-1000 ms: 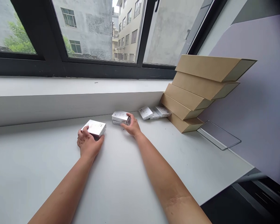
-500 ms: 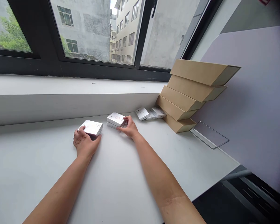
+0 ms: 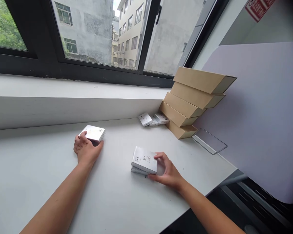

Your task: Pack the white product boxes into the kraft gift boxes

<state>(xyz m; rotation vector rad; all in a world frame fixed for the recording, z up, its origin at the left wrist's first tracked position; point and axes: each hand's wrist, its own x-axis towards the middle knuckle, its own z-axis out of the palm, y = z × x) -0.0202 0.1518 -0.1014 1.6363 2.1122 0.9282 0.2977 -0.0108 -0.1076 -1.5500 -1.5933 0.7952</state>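
Note:
My left hand [image 3: 86,148] is closed around a small white box [image 3: 95,132] at the left of the white tabletop, thumb on its near right side and fingers along its left. My right hand [image 3: 167,172] pinches a pair of stacked small white boxes by their right edge, near the middle of the table. The upper white box [image 3: 144,159] bears dark print on top. Beneath it the lower white box [image 3: 138,171] shows only as a thin edge, slightly out of line with the upper one.
Several more small white boxes [image 3: 146,119] lie by the back wall. Beside them leans a stepped stack of tan cardboard boxes [image 3: 200,81]. A thin wire frame [image 3: 213,141] juts out at the table's right edge, next to a pale partition [image 3: 254,97]. Windows [image 3: 88,32] line the back.
My right hand has brought its two stacked white boxes from near the back wall toward me and to the right. The left hand stays on its box. The view has shifted slightly.

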